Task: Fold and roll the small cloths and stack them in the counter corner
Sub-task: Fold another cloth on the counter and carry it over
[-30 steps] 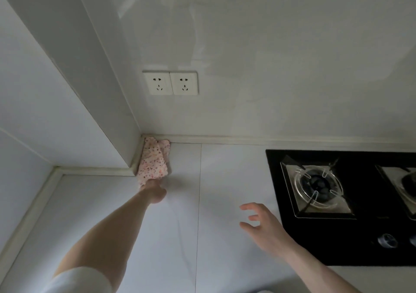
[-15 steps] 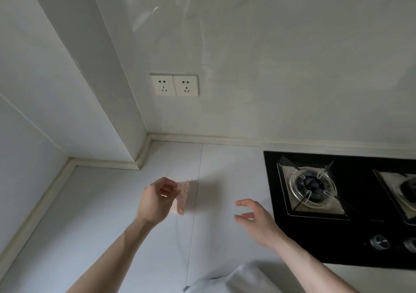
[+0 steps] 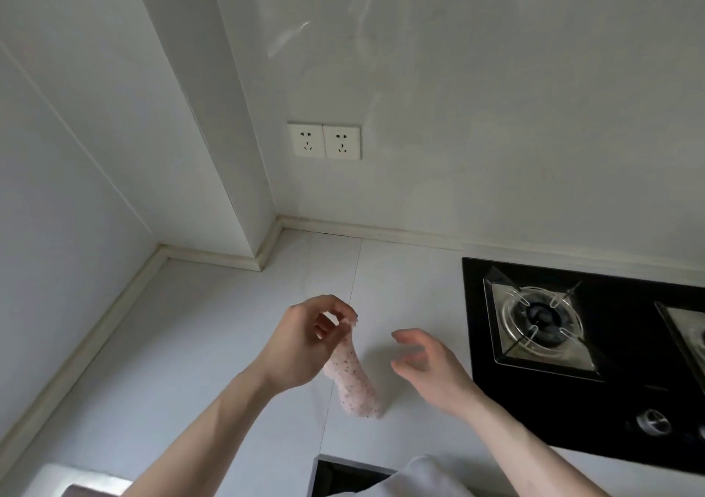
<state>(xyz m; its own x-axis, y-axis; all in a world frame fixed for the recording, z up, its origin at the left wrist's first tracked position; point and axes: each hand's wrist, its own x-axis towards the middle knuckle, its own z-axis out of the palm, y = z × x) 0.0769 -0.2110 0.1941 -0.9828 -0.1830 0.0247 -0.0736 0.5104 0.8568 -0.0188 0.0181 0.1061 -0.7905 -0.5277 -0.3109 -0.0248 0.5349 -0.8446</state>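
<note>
Second burner (image 3: 686, 338) of black hob (image 3: 534, 412) cut off at right edge; upper end of speckled cloth (image 3: 353, 378) hidden behind left hand (image 3: 301, 344); both forearms cropped below.

A person's left hand (image 3: 301, 340) pinched the top of a small cloth (image 3: 353, 378) that hung above the counter (image 3: 183, 344), with the right hand (image 3: 431, 370) just beside it to the right, apart from it. A gas hob (image 3: 572, 344) sat in the counter further right. Behind, twin wall sockets (image 3: 324, 141) stood above the counter corner (image 3: 280, 225), left of the hob.
</note>
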